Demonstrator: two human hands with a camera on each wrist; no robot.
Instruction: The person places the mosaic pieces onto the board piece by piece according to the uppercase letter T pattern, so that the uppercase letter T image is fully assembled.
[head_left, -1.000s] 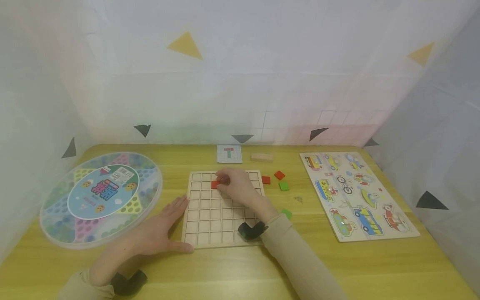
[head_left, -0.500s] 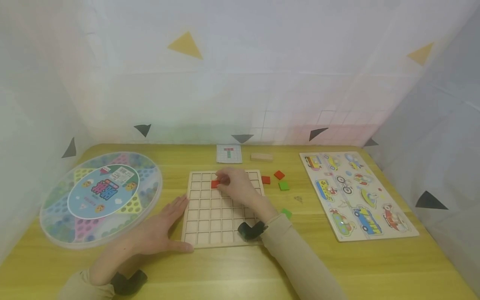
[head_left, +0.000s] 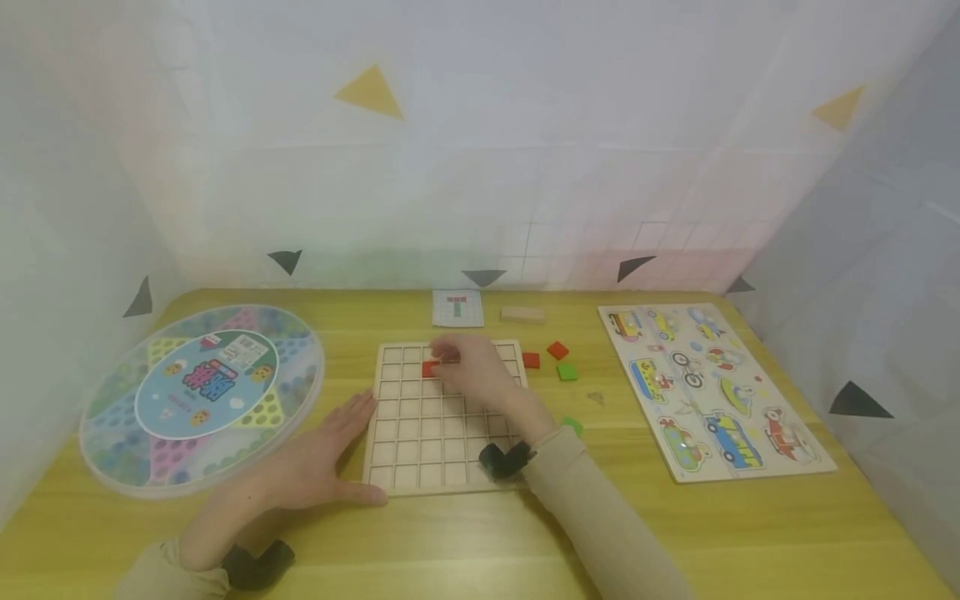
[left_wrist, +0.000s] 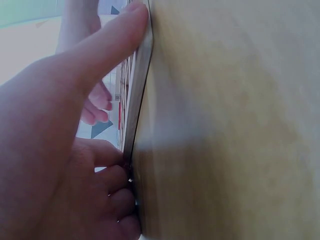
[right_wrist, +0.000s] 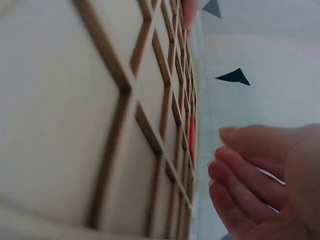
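One red tile (head_left: 430, 368) in grid board (head_left: 408, 429), near far edge — two red tiles (head_left: 531, 360), two green tiles (head_left: 567, 372) apparently left, off right edge. Right hand (head_left: 480, 375) relaxed, released; left hand (head_left: 318, 458) spread at left edge, gripping nothing.

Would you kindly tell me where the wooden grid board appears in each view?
Head: the wooden grid board lies below centre, slightly left.
Left wrist: the board shows nearly edge-on, upper part, just left of centre.
Right wrist: the board fills most of the left half.
Shared landmark: the right hand.
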